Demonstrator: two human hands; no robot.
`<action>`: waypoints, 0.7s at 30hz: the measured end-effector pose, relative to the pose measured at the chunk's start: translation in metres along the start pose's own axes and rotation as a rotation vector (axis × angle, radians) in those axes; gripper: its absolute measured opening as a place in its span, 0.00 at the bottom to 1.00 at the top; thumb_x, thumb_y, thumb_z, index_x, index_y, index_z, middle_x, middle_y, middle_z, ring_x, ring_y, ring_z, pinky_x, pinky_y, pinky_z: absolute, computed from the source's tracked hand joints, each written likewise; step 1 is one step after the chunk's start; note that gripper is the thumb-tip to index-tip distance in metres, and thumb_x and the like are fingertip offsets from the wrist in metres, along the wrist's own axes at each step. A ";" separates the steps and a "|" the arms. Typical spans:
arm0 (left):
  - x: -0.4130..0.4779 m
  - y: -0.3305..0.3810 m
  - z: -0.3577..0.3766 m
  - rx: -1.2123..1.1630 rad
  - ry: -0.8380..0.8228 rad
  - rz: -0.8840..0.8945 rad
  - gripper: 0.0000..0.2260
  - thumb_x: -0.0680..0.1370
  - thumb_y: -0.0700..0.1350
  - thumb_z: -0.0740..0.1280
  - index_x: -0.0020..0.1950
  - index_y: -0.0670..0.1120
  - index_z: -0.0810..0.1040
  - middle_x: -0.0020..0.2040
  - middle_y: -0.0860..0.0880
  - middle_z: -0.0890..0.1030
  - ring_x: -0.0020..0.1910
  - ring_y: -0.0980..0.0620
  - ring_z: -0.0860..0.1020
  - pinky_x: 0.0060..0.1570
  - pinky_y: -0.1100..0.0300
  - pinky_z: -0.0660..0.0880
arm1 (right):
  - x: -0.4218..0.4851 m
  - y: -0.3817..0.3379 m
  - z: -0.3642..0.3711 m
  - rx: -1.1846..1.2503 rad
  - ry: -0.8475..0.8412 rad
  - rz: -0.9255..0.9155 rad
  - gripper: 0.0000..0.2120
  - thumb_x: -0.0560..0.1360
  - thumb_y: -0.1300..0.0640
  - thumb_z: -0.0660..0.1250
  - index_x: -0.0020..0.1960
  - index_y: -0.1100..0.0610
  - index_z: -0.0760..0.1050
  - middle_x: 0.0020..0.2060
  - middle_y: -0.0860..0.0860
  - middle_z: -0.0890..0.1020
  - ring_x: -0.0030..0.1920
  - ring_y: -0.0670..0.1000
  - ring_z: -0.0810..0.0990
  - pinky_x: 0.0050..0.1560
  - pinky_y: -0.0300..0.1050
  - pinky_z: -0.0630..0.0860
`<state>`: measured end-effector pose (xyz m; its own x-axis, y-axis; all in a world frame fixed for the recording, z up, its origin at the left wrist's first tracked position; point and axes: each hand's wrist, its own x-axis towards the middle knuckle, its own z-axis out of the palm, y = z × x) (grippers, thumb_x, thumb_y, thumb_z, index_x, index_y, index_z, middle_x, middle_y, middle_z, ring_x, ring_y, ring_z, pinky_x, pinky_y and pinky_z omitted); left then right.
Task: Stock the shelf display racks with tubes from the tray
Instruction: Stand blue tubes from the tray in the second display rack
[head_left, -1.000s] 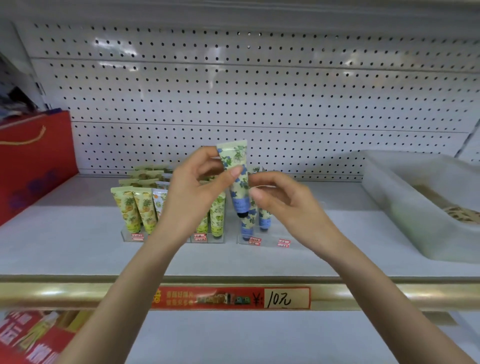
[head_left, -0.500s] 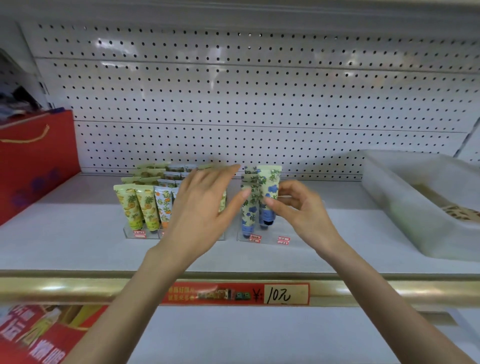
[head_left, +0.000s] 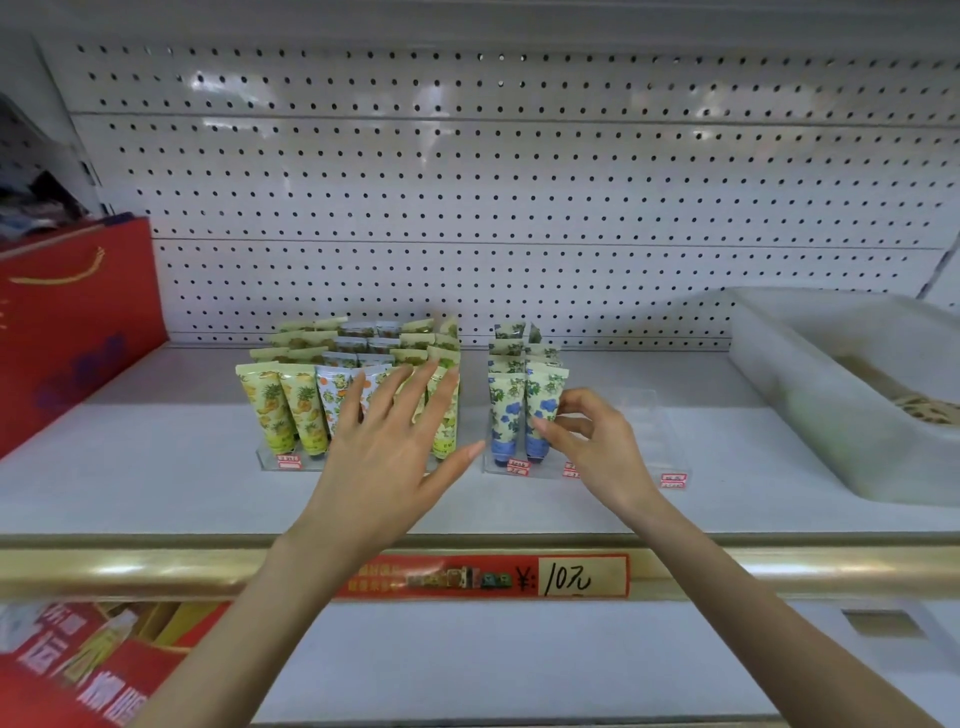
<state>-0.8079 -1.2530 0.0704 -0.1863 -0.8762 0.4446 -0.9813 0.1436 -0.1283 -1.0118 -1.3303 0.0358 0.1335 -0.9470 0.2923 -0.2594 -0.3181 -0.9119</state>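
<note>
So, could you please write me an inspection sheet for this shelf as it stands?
Surface: white shelf, gold front rail with a price label.
Job's things: left rack full of yellow, orange and green tubes; right rack holds two columns of blue tubes, its right part bare; tray at right.
Clutter: red bag at left.
Grippers: left hand open, spread before the left rack; right hand fingertips at the front blue tube.
Cables: nothing seen.
Surroundings: pegboard behind; red boxes below.
</note>
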 end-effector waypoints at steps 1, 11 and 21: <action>0.000 0.000 0.000 0.004 -0.007 0.001 0.31 0.78 0.63 0.46 0.70 0.45 0.69 0.68 0.45 0.72 0.66 0.44 0.71 0.66 0.39 0.62 | 0.000 0.001 0.001 -0.014 -0.004 0.001 0.08 0.73 0.59 0.70 0.50 0.57 0.73 0.46 0.47 0.80 0.47 0.47 0.79 0.42 0.32 0.76; 0.000 0.001 0.003 -0.006 -0.043 -0.007 0.31 0.78 0.63 0.46 0.69 0.45 0.70 0.66 0.46 0.75 0.65 0.45 0.73 0.65 0.41 0.64 | 0.003 0.006 0.000 -0.084 -0.029 0.038 0.10 0.74 0.59 0.70 0.53 0.60 0.73 0.49 0.50 0.79 0.50 0.50 0.78 0.41 0.33 0.76; 0.005 0.001 -0.001 -0.020 -0.063 0.005 0.30 0.78 0.62 0.46 0.68 0.44 0.71 0.66 0.46 0.75 0.64 0.45 0.73 0.64 0.40 0.64 | 0.004 0.001 -0.012 -0.077 -0.036 0.005 0.10 0.72 0.57 0.71 0.52 0.56 0.74 0.46 0.46 0.80 0.49 0.48 0.80 0.48 0.36 0.77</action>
<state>-0.8097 -1.2563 0.0735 -0.1880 -0.9027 0.3869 -0.9813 0.1565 -0.1118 -1.0230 -1.3354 0.0399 0.1663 -0.9468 0.2757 -0.3326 -0.3170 -0.8882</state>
